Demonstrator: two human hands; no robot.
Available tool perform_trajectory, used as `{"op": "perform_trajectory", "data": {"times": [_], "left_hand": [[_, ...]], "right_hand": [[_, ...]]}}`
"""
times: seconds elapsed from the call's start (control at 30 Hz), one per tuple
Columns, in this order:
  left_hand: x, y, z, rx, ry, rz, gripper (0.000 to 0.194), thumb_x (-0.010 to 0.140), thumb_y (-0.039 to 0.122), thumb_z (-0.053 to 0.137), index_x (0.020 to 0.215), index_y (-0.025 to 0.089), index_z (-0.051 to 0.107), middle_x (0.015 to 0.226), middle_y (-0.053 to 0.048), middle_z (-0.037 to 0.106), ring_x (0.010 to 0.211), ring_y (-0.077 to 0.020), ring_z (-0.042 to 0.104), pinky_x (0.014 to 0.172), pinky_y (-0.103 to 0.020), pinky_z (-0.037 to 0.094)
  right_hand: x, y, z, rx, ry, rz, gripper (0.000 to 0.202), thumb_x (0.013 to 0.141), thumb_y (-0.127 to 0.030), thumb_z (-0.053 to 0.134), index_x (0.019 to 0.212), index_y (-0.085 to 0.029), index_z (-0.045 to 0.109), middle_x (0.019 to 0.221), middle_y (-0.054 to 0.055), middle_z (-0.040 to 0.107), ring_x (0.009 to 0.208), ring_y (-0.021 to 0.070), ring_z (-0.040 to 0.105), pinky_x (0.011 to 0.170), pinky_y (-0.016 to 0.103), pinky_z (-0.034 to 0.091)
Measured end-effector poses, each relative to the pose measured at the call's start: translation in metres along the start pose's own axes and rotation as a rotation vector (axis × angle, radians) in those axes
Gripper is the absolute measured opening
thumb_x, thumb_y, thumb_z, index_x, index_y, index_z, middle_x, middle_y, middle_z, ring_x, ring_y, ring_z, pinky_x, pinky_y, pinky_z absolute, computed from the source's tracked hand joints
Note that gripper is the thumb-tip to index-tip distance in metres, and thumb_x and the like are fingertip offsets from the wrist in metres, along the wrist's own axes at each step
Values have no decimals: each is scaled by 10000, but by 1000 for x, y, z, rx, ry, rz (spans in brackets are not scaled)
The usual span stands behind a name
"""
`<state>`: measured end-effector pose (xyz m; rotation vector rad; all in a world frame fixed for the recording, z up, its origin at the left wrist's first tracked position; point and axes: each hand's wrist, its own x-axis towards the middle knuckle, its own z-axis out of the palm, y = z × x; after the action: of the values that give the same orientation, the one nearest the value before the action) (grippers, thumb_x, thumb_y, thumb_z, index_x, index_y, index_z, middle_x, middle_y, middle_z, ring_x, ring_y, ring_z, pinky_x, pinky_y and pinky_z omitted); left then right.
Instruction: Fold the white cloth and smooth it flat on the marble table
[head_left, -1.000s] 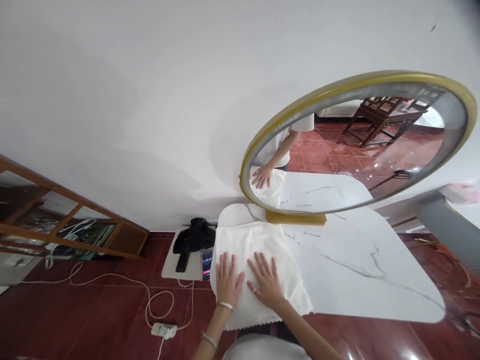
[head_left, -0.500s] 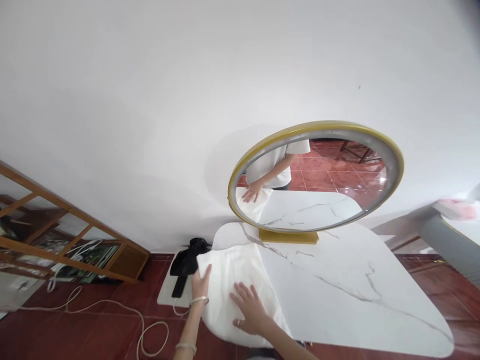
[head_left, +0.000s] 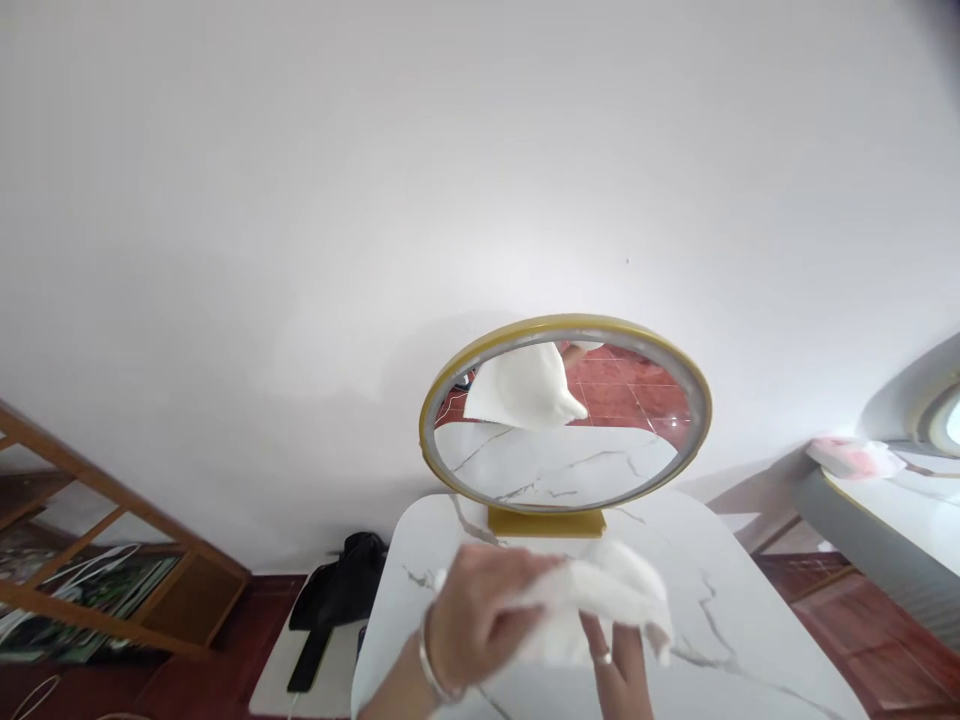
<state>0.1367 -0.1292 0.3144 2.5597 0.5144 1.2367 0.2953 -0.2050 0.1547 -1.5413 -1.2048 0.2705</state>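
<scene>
A white cloth (head_left: 577, 600) is held up above the marble-patterned white table (head_left: 675, 570), bunched and partly smeared by motion. My left hand (head_left: 484, 610), with a bracelet at the wrist, pinches one side of it, thumb and fingers closed. On the other side my right hand (head_left: 619, 655), wearing a ring, has its fingers up under the cloth; its fingertips are hidden by the fabric. Behind both hands stands a round mirror (head_left: 566, 450) with a gold frame and a gold base (head_left: 547, 522). The raised cloth shows in its glass.
At the left, a phone (head_left: 309, 660) and a black bag (head_left: 345, 580) lie on a pale surface. A wooden frame (head_left: 112, 540) leans along the white wall (head_left: 300, 250). To the right, a second table (head_left: 900, 500) bears a pink-and-white packet (head_left: 855, 456).
The cloth lay flat on the table's left side under both hands; now it is lifted off and gathered between them, further right. The camera view has shifted too.
</scene>
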Motion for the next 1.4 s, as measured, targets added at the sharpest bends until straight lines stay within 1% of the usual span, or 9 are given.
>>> {"op": "perform_trajectory", "data": {"times": [0.2,0.33,0.43,0.57,0.63,0.87,1.17,1.27,1.4], "left_hand": [[120,-55,-62,36,606,-240,238,914,372,480,858,179,608,662,25,576,606,-111,530,569,-203,408],[170,-116,-83,163,524,-444,276,879,356,491,663,189,528,531,67,362,506,-96,372,507,-214,322],[176,-142,-80,290,403,-547,91,812,270,557,803,189,600,660,26,506,608,-136,486,595,-256,412],[165,-138,-56,422,505,-227,372,873,170,438,1233,226,512,1183,-87,552,1106,-206,524,918,-355,443],[163,-128,-43,431,346,-66,401,942,191,328,1316,264,452,1269,-66,544,1197,-183,487,990,-351,410],[199,-111,-3,700,90,50,418,964,446,367,1347,304,456,1269,-41,596,1116,-218,549,912,-382,429],[259,-81,85,737,-72,452,215,947,245,478,1089,196,632,1104,-25,687,1052,-172,596,890,-336,428],[257,-84,87,693,-10,459,221,950,200,466,1081,185,643,1098,-12,700,1087,-168,594,917,-326,430],[237,-102,48,590,158,329,224,939,264,505,1107,224,649,1122,-10,699,1093,-171,602,928,-342,453]], "right_hand": [[198,-89,-10,-118,444,-449,580,899,-556,367,1323,-163,414,1161,147,545,1150,330,445,979,542,305],[283,-132,-15,-322,577,-557,415,899,-512,421,1139,-200,551,1185,135,531,1159,325,399,958,523,283],[315,-137,-15,-384,483,-667,317,911,-467,439,970,-188,578,1220,132,539,1156,292,430,958,447,311],[326,-129,-18,-462,345,-755,293,948,-390,427,1131,-196,548,858,28,665,823,189,563,888,357,347],[323,-124,-21,-529,359,-801,271,958,-357,424,1146,-223,567,875,19,676,833,184,569,858,344,344],[312,-83,-34,-525,512,-768,283,949,-269,437,1208,-209,536,1139,73,636,1077,204,536,942,353,338],[285,-6,-50,-326,789,-433,356,923,-336,406,1223,-171,505,1286,161,536,1240,311,444,969,512,357],[290,-17,-51,-323,701,-534,422,925,-320,402,1319,-168,415,1344,158,496,1279,282,424,1014,504,346],[305,-57,-35,-470,584,-697,447,926,-301,423,1359,-188,413,1286,115,554,1253,255,445,1076,489,293]]}}
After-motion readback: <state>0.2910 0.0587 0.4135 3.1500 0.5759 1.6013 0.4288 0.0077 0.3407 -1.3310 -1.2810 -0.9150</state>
